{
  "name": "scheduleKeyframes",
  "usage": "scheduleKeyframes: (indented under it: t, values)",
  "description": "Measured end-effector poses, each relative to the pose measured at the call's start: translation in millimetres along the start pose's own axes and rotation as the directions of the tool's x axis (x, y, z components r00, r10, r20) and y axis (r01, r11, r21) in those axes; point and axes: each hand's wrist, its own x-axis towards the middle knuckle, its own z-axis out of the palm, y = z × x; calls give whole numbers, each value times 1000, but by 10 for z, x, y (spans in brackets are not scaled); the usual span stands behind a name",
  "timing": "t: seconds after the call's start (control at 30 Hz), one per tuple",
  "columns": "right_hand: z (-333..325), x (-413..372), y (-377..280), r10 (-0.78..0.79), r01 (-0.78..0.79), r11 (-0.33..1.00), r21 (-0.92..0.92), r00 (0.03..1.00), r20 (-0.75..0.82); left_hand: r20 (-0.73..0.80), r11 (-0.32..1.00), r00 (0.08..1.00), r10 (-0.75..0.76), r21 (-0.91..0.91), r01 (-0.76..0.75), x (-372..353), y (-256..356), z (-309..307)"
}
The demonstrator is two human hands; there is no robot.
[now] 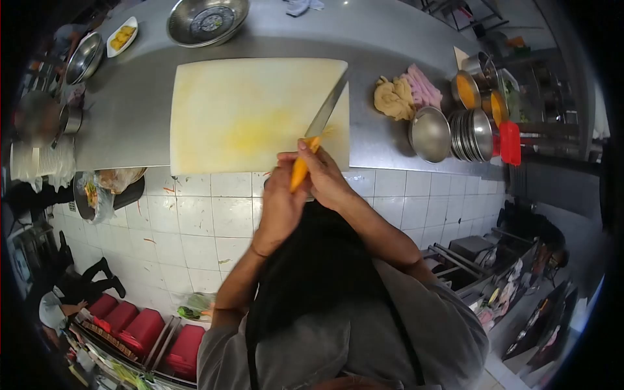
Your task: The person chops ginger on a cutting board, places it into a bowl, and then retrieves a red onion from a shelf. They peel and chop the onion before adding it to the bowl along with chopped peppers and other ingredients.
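Both of my hands are together over the front edge of the white cutting board (214,84), around an orange carrot (299,170). My right hand (327,180) grips it from the right, with fingertips near its upper end. My left hand (281,200) is closed against its lower left side. A knife blade (327,104) slants across the board's right side, its tip toward the far right corner. The knife's handle end is hidden near my fingers. Fine orange shreds (330,132) lie beside the blade, and yellow stains mark the board.
A steel bowl (208,21) stands behind the board. To the right are a tan cloth (394,97), a pink cloth (422,88), stacked steel bowls (481,134) and a red container (510,143). Left stands a black bin (133,194). Orange scraps lie on the tiled floor (195,214).
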Motion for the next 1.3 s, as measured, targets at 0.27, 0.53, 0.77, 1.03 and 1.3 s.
scheduleKeyframes:
  t: [0.27,0.53,0.77,1.03,1.3]
  values:
    - [-1170,-767,-367,-385,76,462,-884,915,-123,4,898,912,410,175,-404,633,-190,286]
    - [-1099,-1367,-489,-317,-76,-126,-989,948,-33,211,822,884,417,328,-466,1123,-533,613]
    - [-1154,-1426,-563,-248,-72,-221,-973,969,-15,215,785,862,459,357,-507,1164,-526,676]
    - [-1184,-1353,-580,-203,-52,-237,-970,979,-3,142,778,847,513,340,-528,1107,-582,671]
    - [-1202,-1141,-491,-258,0,-214,-977,965,57,160,774,848,506,351,-528,1075,-557,632]
